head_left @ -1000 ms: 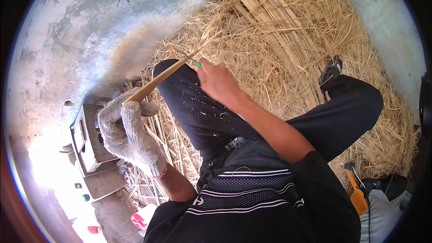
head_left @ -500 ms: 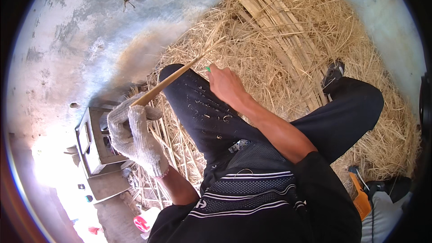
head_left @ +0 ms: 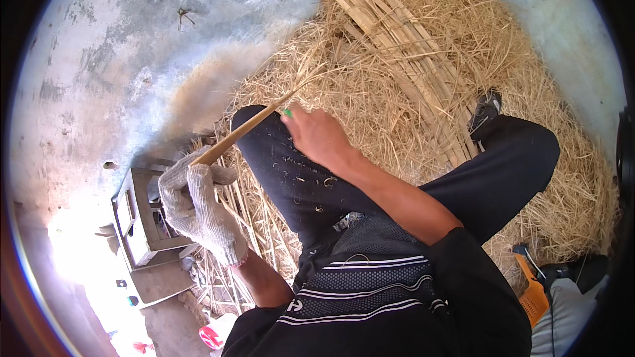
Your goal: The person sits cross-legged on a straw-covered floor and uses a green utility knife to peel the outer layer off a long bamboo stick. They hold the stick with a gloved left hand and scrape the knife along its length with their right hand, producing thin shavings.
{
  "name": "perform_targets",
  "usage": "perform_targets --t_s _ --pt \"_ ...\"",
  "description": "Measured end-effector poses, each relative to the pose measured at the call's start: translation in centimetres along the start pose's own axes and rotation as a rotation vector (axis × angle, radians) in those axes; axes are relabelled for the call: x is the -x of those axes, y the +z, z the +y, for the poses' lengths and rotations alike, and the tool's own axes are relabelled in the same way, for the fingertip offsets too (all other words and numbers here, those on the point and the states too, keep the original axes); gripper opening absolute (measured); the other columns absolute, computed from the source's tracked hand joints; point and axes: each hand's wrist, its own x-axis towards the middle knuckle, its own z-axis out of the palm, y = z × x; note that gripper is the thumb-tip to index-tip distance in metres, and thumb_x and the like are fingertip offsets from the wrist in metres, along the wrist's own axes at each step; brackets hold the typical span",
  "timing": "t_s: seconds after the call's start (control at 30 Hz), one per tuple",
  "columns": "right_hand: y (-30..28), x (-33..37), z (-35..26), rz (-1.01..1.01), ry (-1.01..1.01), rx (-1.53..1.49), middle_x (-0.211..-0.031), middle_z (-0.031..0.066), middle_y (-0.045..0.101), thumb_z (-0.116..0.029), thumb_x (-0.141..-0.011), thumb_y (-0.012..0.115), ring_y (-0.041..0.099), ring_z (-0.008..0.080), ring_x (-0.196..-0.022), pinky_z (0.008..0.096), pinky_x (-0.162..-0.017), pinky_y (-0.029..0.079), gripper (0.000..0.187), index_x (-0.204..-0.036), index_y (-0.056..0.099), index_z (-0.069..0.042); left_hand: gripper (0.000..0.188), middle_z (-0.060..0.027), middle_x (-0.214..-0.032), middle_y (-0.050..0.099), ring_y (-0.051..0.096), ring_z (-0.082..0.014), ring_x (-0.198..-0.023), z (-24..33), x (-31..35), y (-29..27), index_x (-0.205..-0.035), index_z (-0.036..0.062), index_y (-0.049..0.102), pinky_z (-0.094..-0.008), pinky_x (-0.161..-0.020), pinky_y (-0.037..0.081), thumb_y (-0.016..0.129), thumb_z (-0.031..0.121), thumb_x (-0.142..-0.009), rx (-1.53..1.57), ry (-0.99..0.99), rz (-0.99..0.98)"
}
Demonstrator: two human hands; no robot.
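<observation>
My left hand, in a knitted whitish glove, grips the near end of a long, pale bamboo strip. The strip slants up and away to the right over my left knee, thinning into frayed fibres at its far end. My bare right hand is closed beside the strip's middle, just above my thigh. A small green piece shows at its thumb and forefinger; the rest of what it holds is hidden. Curled shavings are scattered over my dark trouser leg.
More long strips lie in a pile on straw-like shavings ahead. A worn wall rises on the left, above a small wooden frame or stool. At the lower right are an orange plastic object and a grey-clothed leg.
My right hand has shifted left and slightly nearer, closer to the strip. My left hand keeps its grip at almost the same place, and the view has moved slightly.
</observation>
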Motion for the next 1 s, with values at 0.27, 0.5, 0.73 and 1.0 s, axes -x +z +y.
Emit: perform_targets --t_s 0.27,0.5,0.73,1.0 --pt "1.5 -1.0 8.4 0.037 0.084 0.287 -0.069 0.0229 0.064 -0.018 -0.103 0.048 0.067 0.0352 -0.062 0.0438 -0.052 0.054 0.024 -0.109 0.056 0.004 0.009 -0.0151 -0.086 0.069 0.063 -0.0155 -0.058 0.1 0.8 0.2 -0.096 -0.0028 0.061 -0.0279 -0.06 0.052 0.062 0.006 -0.093 0.036 0.005 -0.099" --pt "0.5 -1.5 7.1 -0.196 0.347 -0.232 -0.079 0.0219 0.067 -0.029 -0.106 0.043 0.068 0.0361 -0.077 0.0507 -0.07 0.053 0.035 -0.106 0.056 0.003 0.012 -0.0107 -0.072 0.067 0.061 -0.0132 -0.057 0.6 0.7 0.6 -0.098 -0.0022 0.063 -0.0246 -0.063 0.05 0.057 0.008 -0.098 -0.011 -0.032 -0.034" --pt "-6.0 0.7 -5.4 -0.388 0.056 -0.301 -0.068 0.018 0.063 -0.033 -0.106 0.041 0.063 0.0287 -0.06 0.0443 -0.063 0.05 0.04 -0.12 0.055 0.002 0.017 -0.0113 -0.074 0.066 0.061 -0.0165 -0.062 1.1 0.7 -0.7 -0.094 -0.0017 0.061 -0.0287 -0.064 0.049 0.055 0.013 -0.099 -0.078 0.158 0.213" --pt "-5.7 4.9 -9.8 -0.119 -0.372 -0.351 -0.06 0.0195 0.059 -0.017 -0.098 0.058 0.062 0.0403 -0.058 0.0475 -0.053 0.046 0.02 -0.107 0.055 0.0 0.016 -0.0126 -0.071 0.062 0.06 -0.0175 -0.062 2.6 1.1 -1.3 -0.083 0.0006 0.056 -0.0307 -0.061 0.052 0.061 0.011 -0.093 -0.057 0.263 0.418"
